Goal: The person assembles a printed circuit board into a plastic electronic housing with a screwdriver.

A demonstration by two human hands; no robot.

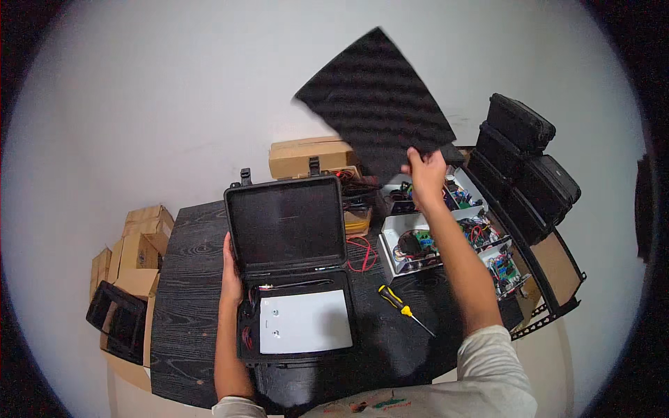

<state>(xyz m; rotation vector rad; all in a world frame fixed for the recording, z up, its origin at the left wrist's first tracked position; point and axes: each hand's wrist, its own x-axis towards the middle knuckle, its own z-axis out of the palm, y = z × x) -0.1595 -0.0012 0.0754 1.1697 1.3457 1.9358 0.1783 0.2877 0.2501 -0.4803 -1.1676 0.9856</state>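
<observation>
A black hard case (287,230) lies open on the dark wooden table (188,292), its lid standing upright. In its base sits a white metal plate (306,322) with wires along its left and top edges. My left hand (231,279) grips the left side of the case near the hinge. Raised above the table's far side, my right hand (425,174) pinches the lower corner of a black ridged foam sheet (380,97), which hangs in the air.
A yellow-handled screwdriver (401,304) lies right of the case. White trays with circuit boards (418,245) fill the table's right side, with red wires (360,252) nearby. Black cases (526,157) are stacked at right; cardboard boxes (139,244) stand at left and behind (310,155).
</observation>
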